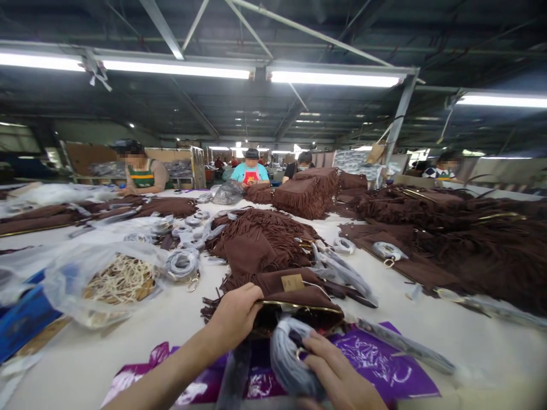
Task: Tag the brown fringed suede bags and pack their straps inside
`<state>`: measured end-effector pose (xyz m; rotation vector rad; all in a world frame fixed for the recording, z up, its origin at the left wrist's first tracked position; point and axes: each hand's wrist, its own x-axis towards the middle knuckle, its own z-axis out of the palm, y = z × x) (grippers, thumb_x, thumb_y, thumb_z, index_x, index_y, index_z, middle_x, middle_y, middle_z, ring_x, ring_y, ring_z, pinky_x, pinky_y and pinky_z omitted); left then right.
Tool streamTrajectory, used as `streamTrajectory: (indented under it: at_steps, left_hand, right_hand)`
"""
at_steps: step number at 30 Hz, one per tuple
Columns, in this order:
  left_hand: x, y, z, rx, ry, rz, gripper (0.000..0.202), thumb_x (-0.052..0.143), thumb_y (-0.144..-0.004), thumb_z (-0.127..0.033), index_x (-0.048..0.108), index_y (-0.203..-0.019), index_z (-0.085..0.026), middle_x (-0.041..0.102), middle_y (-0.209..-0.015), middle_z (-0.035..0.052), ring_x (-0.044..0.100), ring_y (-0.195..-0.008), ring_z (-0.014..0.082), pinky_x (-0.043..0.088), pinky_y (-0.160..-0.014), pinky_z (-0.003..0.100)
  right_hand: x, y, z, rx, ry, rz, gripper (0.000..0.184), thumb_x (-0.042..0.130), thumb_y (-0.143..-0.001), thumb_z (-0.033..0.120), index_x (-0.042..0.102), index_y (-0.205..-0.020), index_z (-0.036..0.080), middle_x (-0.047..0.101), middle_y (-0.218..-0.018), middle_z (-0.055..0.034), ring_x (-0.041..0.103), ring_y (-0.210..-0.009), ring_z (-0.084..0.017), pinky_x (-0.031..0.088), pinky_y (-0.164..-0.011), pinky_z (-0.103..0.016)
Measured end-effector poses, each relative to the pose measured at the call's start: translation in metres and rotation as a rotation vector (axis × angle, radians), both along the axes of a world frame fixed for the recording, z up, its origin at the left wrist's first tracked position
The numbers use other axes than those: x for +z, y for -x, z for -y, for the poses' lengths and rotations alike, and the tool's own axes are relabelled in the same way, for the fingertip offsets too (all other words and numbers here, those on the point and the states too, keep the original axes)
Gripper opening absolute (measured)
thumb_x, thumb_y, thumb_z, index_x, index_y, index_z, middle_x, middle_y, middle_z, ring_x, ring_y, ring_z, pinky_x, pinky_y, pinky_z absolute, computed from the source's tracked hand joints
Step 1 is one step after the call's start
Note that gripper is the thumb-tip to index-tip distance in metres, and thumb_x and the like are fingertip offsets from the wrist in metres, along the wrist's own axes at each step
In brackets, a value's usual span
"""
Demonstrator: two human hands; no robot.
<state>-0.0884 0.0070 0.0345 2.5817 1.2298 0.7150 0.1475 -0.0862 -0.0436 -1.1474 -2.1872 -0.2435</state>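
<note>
Your left hand (235, 316) grips the open edge of a brown fringed bag (294, 299), fingers curled over its gold-trimmed rim and holding the mouth open. Your right hand (337, 376) is closed around a grey wrapped bundle (288, 356), which sits right at the mouth of the bag, touching its rim; a small metal ring shows by your fingertips. A tan tag (292, 282) lies on the top face of the bag.

The bag rests on the white desk (179, 319), partly over a purple plastic sheet (376, 364) that spreads out beneath the bag and your right hand. Just behind the bag lies a heap of more brown fringed bags (260, 242). To the left of the bag, well apart, is a clear plastic bag of pale cords (119, 279), and beyond that, at the desk's edge, a blue crate (23, 319). Between the cords and the heap sits a wrapped grey coil with a clasp (183, 265). To the right of the bag, another wrapped coil (387, 250) lies on a spread of flat brown pieces (431, 267).

Far behind the bag, across the desk, a person in a green apron (143, 171) and a person in a red apron (252, 171) sit facing you beside tall stacks of brown fringe (305, 193).
</note>
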Motion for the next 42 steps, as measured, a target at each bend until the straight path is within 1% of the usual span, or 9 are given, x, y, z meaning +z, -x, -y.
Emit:
streamTrajectory:
  at_steps: [3,6,10,14,22,25,30,36,42]
  left_hand:
    - [0.004,-0.007,0.001,-0.015,-0.002,0.038,0.016,0.047,-0.086,-0.013,0.059,-0.079,-0.019,0.064,-0.083,0.0027,0.060,-0.080,0.0174,0.044,-0.073,0.026]
    - [0.003,0.001,-0.001,-0.081,0.122,0.128,0.019,0.047,-0.087,-0.017,0.066,-0.082,-0.018,0.068,-0.083,0.0026,0.061,-0.078,0.0165,0.045,-0.075,0.025]
    - [-0.001,0.037,0.003,-0.066,0.310,0.258,0.028,0.040,-0.091,-0.019,0.068,-0.092,-0.018,0.071,-0.092,0.0026,0.063,-0.085,0.0158,0.046,-0.080,0.024]
    - [-0.014,0.073,0.028,0.073,0.238,0.129,0.024,0.042,-0.082,-0.012,0.065,-0.083,-0.018,0.066,-0.087,0.0039,0.060,-0.084,0.0177,0.046,-0.078,0.026]
    - [-0.045,0.070,0.049,0.233,0.160,-0.137,0.030,0.047,-0.079,-0.009,0.057,-0.105,-0.020,0.061,-0.109,0.0083,0.053,-0.103,0.0239,0.042,-0.090,0.035]
    - [-0.048,0.068,0.039,0.264,0.188,-0.188,0.011,0.046,-0.084,-0.015,0.056,-0.082,-0.019,0.063,-0.093,0.0072,0.054,-0.093,0.0236,0.041,-0.083,0.034]
    - [-0.037,0.075,0.024,0.140,0.319,0.054,0.020,0.039,-0.088,-0.027,0.046,-0.071,-0.020,0.057,-0.079,0.0018,0.052,-0.076,0.0180,0.039,-0.071,0.028]
    - [-0.021,0.080,0.002,-0.039,0.478,0.294,0.036,0.042,-0.087,-0.051,0.047,-0.069,-0.020,0.048,-0.068,-0.0023,0.044,-0.067,0.0160,0.037,-0.064,0.026]
    - [-0.017,0.081,-0.013,-0.044,0.560,0.370,0.058,0.045,-0.076,-0.077,0.049,-0.065,-0.020,0.045,-0.063,-0.0029,0.044,-0.063,0.0158,0.037,-0.060,0.025]
  right_hand:
    - [0.017,0.044,-0.048,-0.214,0.007,0.028,0.022,0.064,-0.078,0.014,0.063,-0.100,0.020,0.061,-0.119,-0.0155,0.058,-0.112,-0.034,0.057,-0.089,-0.044]
    - [0.010,0.069,-0.081,-0.292,0.000,0.015,0.018,0.056,-0.081,0.006,0.066,-0.089,0.018,0.062,-0.098,-0.0157,0.059,-0.102,-0.033,0.059,-0.082,-0.044]
    - [-0.015,0.057,-0.080,-0.094,-0.027,-0.065,0.036,0.041,-0.087,0.006,0.061,-0.115,0.017,0.058,-0.117,-0.0152,0.054,-0.114,-0.027,0.052,-0.095,-0.040]
    - [-0.019,0.037,-0.071,-0.081,0.016,-0.132,0.021,0.041,-0.096,0.019,0.061,-0.092,0.023,0.061,-0.099,-0.0080,0.061,-0.093,-0.023,0.051,-0.081,-0.033]
    - [0.003,0.087,-0.063,-0.238,-0.078,0.078,0.020,0.043,-0.095,0.016,0.055,-0.081,0.022,0.059,-0.070,-0.0041,0.057,-0.064,-0.020,0.034,-0.055,-0.029]
    - [0.010,0.113,-0.046,-0.018,-0.129,0.203,0.014,0.053,-0.088,0.014,0.058,-0.096,0.025,0.062,-0.071,-0.0011,0.058,-0.062,-0.019,0.030,-0.049,-0.030]
    - [0.036,0.138,-0.040,0.201,-0.032,0.464,0.013,0.070,-0.082,0.022,0.059,-0.089,0.025,0.068,-0.072,0.0047,0.061,-0.050,-0.015,0.017,-0.037,-0.032]
    - [0.085,0.130,-0.050,0.186,0.077,0.531,0.005,0.063,-0.092,0.025,0.061,-0.090,0.021,0.072,-0.078,0.0035,0.067,-0.060,-0.017,0.036,-0.039,-0.028]
    - [0.102,0.124,-0.059,0.208,0.069,0.545,0.008,0.064,-0.090,0.031,0.063,-0.087,0.023,0.071,-0.076,0.0005,0.068,-0.065,-0.019,0.046,-0.045,-0.024]
